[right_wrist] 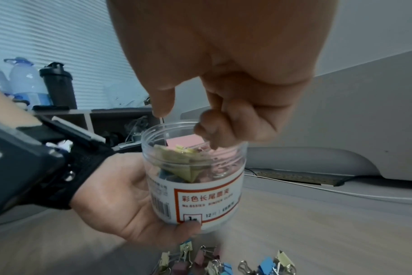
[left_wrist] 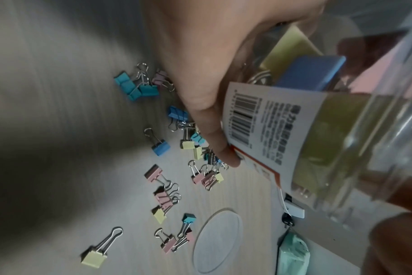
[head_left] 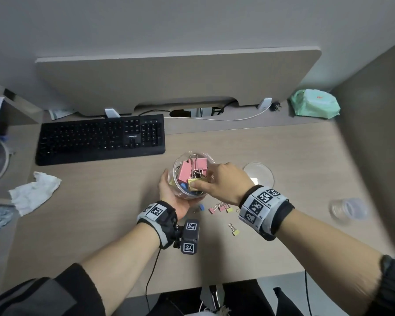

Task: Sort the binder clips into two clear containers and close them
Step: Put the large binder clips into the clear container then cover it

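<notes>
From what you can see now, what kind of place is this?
Most likely an office desk in a partitioned cubicle. A black keyboard lies on the wood-grain desk, a grey divider panel stands behind it, and small binder clips are scattered on the desktop.

keyboard – "LONSAN", jar label – "彩色长尾票夹"

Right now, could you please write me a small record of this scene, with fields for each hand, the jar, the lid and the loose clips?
left hand: grips the clear round plastic jar with a red-framed label from the side and below, lifted off the desk
right hand: at the jar mouth, pinching a large yellow binder clip
jar contents: large pink, yellow and blue clips
clear round lid: flat on the wooden desk, right of the jar
small loose clips: scattered on the desk
second clear container: far right, blurred
</notes>
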